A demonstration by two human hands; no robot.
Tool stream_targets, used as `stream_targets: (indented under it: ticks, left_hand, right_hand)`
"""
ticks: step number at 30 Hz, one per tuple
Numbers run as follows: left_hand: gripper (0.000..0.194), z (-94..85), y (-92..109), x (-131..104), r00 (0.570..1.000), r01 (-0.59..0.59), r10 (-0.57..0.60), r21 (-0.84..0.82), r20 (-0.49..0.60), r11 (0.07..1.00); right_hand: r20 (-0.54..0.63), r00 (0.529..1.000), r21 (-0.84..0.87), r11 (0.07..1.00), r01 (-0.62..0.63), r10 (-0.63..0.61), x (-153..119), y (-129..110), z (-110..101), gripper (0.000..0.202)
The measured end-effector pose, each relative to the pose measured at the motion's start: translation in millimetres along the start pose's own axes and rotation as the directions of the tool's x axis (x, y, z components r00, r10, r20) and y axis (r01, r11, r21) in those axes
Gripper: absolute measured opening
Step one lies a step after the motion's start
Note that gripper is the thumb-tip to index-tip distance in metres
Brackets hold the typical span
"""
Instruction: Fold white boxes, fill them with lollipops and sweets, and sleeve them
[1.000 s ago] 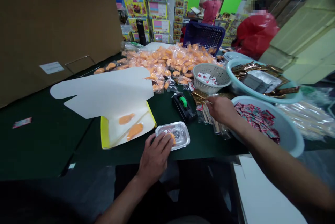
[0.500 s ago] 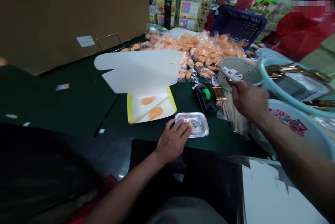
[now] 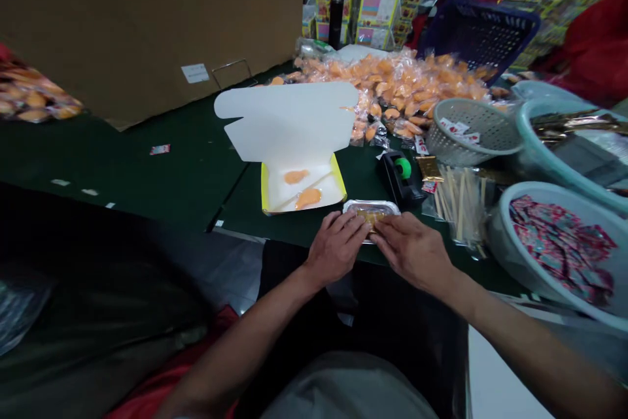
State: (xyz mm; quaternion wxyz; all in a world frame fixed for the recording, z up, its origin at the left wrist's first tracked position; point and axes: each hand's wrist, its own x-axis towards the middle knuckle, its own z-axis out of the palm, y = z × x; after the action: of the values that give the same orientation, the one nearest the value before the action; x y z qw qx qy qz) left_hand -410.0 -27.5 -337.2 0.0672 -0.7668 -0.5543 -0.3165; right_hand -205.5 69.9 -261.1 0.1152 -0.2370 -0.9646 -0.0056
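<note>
A small foil tray (image 3: 387, 208) sits at the table's front edge, its near side mostly covered by my hands. In it lies a shiny gold packet (image 3: 371, 216). My left hand (image 3: 337, 246) presses its fingers on the packet from the left. From the right, my right hand (image 3: 412, 246) pinches it, fingertips close to the left ones. Behind and to the left stands an open white box with yellow sides (image 3: 265, 190). Two orange moulded pieces, one of them the nearer piece (image 3: 309, 198), and a thin stick (image 3: 318, 182) are inside it.
A black tape dispenser (image 3: 400, 180) stands behind the tray. To the right are bagged wooden sticks (image 3: 461, 200), a bowl of red-and-blue sachets (image 3: 559, 242), a perforated basket (image 3: 466, 151) and a blue tub (image 3: 527, 125). Wrapped orange pieces (image 3: 392, 85) are heaped behind; a large cardboard box (image 3: 157, 20) stands left.
My right hand has come from the perforated basket to the foil tray, with a gold packet now under both hands. My left hand has stayed at the tray. The view has shifted.
</note>
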Motion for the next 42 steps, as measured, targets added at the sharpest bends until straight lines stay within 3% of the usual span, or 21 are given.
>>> stream_targets:
  ticks: [4,8,12,16,19,21,25,28,33,36,38,39,40,42]
  left_hand:
    - [0.042,2.4,1,2,1.0,0.009,-0.009,0.006,0.026,1.0]
    - [0.042,-4.8,6,2,0.999,0.026,-0.026,-0.015,0.025,1.0]
    - [0.052,-31.6,0,-7,0.994,0.081,-0.081,-0.003,-0.066,0.997]
    - [0.054,-62.9,-26,-24,0.951,0.297,-0.273,0.171,-0.147,0.94]
    - [0.052,-76.2,-44,-36,0.932,0.357,-0.328,0.23,-0.152,0.905]
    - [0.055,-80.2,-48,-42,0.927,0.351,-0.309,0.201,-0.213,0.914]
    - [0.064,-84.3,-45,-50,0.89,0.349,-0.278,0.148,-0.361,0.925]
    - [0.066,-88.0,-46,-52,0.88,0.364,-0.293,0.135,-0.375,0.922]
    - [0.066,-96.1,-57,-55,0.873,0.38,-0.309,0.128,-0.378,0.916]
    - [0.064,-103.5,-68,-54,0.852,0.392,-0.312,0.116,-0.42,0.913]
    - [0.06,-109.9,-80,-48,0.805,0.448,-0.353,0.099,-0.478,0.888]
    - [0.058,-113.6,-89,-43,0.771,0.488,-0.385,0.082,-0.508,0.869]
    - [0.057,-117.5,-100,-37,0.732,0.532,-0.426,0.055,-0.532,0.845]
    - [0.062,-125.7,-124,-22,0.649,0.612,-0.527,-0.034,-0.549,0.79]
  right_hand:
    - [0.09,0.994,0.027,0.998,0.06,-0.062,15,10,-11,0.059]
    - [0.176,0.98,-0.02,0.995,0.101,-0.096,33,13,-5,0.054]
    - [0.127,0.988,0.074,0.994,0.082,-0.091,31,17,1,0.05]
    - [0.031,0.993,0.166,0.98,0.107,-0.113,32,25,-11,0.046]
    - [-0.052,0.99,0.213,0.967,0.14,-0.132,60,20,-22,0.046]
    - [-0.069,0.987,0.212,0.965,0.154,-0.142,90,9,-22,0.044]
    - [-0.025,0.982,0.199,0.961,0.19,-0.189,153,-13,-2,0.036]
    - [0.02,0.971,0.198,0.953,0.23,-0.238,183,-23,23,0.039]
    - [0.103,0.956,0.225,0.943,0.246,-0.274,195,-24,47,0.056]
    - [0.033,0.953,0.287,0.916,0.279,-0.301,184,-21,43,0.065]
    - [-0.11,0.976,0.331,0.919,0.212,-0.185,174,-17,38,0.057]
    - [-0.206,0.978,0.36,0.926,0.118,-0.044,170,-13,35,0.051]
    - [-0.303,0.943,0.401,0.916,-0.001,0.134,168,-8,34,0.045]
    - [-0.419,0.793,0.504,0.84,-0.203,0.443,173,6,33,0.044]
